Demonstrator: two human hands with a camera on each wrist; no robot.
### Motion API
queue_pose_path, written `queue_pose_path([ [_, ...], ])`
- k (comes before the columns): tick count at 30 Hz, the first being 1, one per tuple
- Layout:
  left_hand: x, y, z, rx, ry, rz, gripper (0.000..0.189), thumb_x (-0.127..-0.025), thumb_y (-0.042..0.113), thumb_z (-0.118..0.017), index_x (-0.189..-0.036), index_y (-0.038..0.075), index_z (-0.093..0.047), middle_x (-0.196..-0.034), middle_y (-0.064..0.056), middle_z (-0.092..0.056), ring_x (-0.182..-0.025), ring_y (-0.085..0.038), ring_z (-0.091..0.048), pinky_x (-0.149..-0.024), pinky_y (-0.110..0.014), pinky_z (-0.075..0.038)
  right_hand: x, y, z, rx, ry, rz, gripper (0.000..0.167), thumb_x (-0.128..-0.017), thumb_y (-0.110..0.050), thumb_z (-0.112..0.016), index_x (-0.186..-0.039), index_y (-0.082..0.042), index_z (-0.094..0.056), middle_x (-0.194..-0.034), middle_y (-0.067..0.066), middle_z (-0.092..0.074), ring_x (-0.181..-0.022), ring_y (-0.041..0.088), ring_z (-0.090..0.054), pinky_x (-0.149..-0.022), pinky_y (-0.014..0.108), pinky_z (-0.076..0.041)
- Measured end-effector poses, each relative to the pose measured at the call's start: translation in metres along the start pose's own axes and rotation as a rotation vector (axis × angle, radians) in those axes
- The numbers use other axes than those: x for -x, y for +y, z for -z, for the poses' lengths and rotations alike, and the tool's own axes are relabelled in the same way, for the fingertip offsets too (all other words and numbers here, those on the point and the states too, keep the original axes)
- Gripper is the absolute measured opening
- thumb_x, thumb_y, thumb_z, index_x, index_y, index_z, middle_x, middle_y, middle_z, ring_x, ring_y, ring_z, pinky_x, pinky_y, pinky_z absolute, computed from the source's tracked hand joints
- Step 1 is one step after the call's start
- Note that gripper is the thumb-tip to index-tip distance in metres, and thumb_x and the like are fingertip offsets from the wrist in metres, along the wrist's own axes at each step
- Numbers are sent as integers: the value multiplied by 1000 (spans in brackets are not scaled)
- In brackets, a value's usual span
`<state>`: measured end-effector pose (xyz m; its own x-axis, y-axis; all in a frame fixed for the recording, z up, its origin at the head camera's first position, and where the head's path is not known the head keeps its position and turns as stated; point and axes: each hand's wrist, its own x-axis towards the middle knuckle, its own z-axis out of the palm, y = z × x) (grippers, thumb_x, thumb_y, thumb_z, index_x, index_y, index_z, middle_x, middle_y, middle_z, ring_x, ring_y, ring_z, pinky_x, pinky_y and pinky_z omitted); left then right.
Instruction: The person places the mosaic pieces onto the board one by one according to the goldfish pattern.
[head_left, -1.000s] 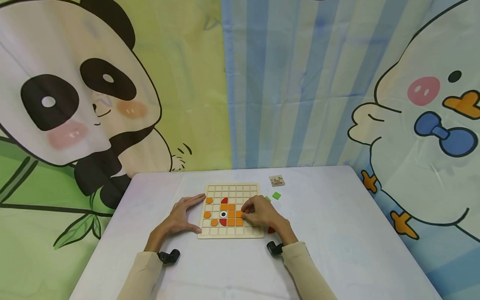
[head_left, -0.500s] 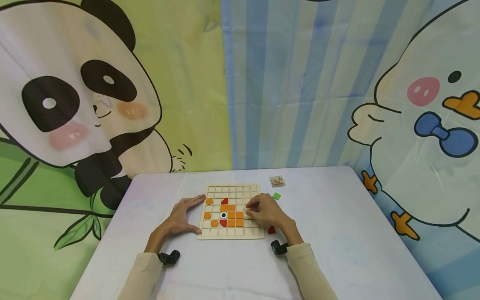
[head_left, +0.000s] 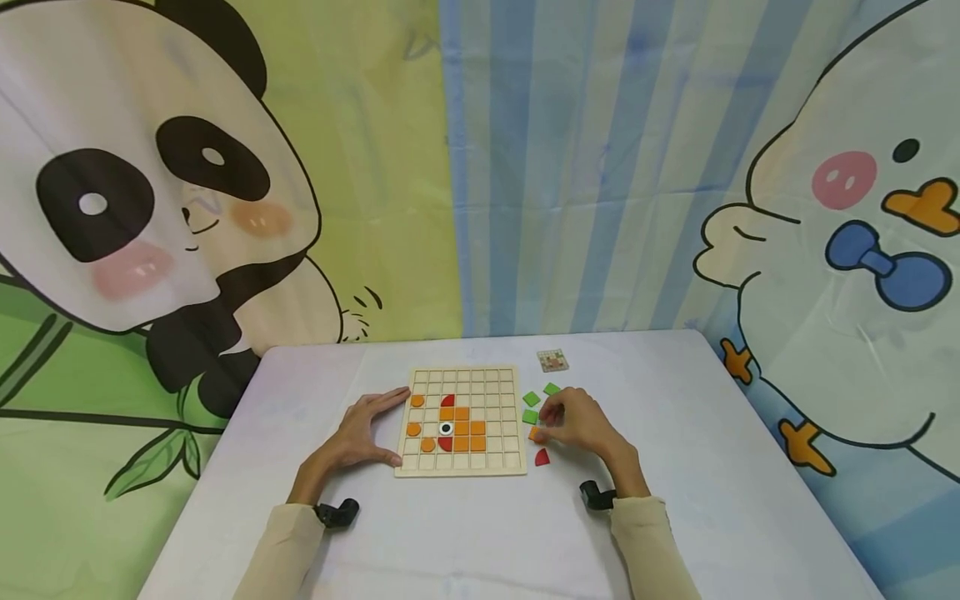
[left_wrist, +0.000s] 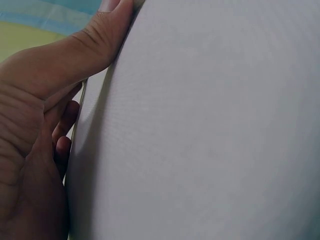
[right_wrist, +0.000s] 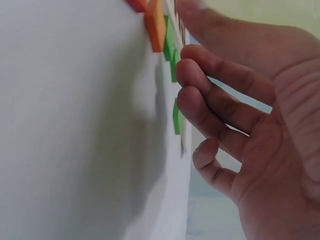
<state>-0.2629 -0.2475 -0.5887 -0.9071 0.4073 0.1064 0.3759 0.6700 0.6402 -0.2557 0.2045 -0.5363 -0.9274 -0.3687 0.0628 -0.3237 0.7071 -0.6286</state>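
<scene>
A pale wooden grid board [head_left: 498, 462] lies on the table, bearing orange squares [head_left: 462, 429], orange discs [head_left: 413, 429], red quarter-circles [head_left: 446, 444] and a black-and-white eye disc [head_left: 446, 428]. My left hand [head_left: 362, 433] spreads along its left side, thumb at the near corner and fingertips at the far part of that edge. Right of the board, my right hand [head_left: 581, 422] hovers with loosely bent fingers over a loose orange square [head_left: 533, 433]. In the right wrist view its thumb and fingertips stand close beside the orange square [right_wrist: 156, 25], with nothing between them.
Several green squares [head_left: 531, 398] lie between the board and my right hand. A loose red quarter-circle [head_left: 542, 457] sits nearer to me. Farther back is a small patterned picture card [head_left: 552, 360]. A printed cloth [head_left: 525, 167] hangs behind the white table [head_left: 450, 542].
My right hand has moved from over the board to the right, above the loose pieces. The orange square it was touching on the board now lies uncovered. The left hand has stayed put.
</scene>
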Motion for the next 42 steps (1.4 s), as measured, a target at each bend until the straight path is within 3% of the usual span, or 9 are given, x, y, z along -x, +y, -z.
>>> queue_pose_path([
  [8,0,-1,0,-3,18,-18,129,-55,48,-108,-165,17,-50,-174,-8,-47,-142,-39,-47,-114,-68,-32,4,6,-6,0,-11,-17,19,-79,-20,-99,-85,-16,-82,-76,-9,-70,-71,9,-61,-68,25,-51],
  [17,-1,4,1,7,-9,4,128,-56,45,-109,-166,17,-49,-175,-6,-45,-146,-40,-46,-118,-69,-30,10,12,-2,-5,16,-79,17,-82,-18,-97,-93,-14,-85,-82,-8,-74,-77,11,-62,-76,28,-52],
  [30,1,4,0,19,-5,2,128,-57,46,-108,-166,16,-49,-175,-7,-45,-147,-41,-45,-117,-68,-30,11,15,1,-2,18,-29,14,-83,-9,-90,-94,-11,-83,-82,-6,-73,-76,11,-63,-76,27,-54],
  [42,0,3,0,24,-8,12,128,-57,46,-108,-166,17,-49,-175,-6,-45,-148,-41,-44,-118,-69,-29,-16,-6,-17,-27,42,84,15,-84,-13,-92,-95,-12,-82,-85,-7,-75,-78,9,-65,-75,26,-55],
])
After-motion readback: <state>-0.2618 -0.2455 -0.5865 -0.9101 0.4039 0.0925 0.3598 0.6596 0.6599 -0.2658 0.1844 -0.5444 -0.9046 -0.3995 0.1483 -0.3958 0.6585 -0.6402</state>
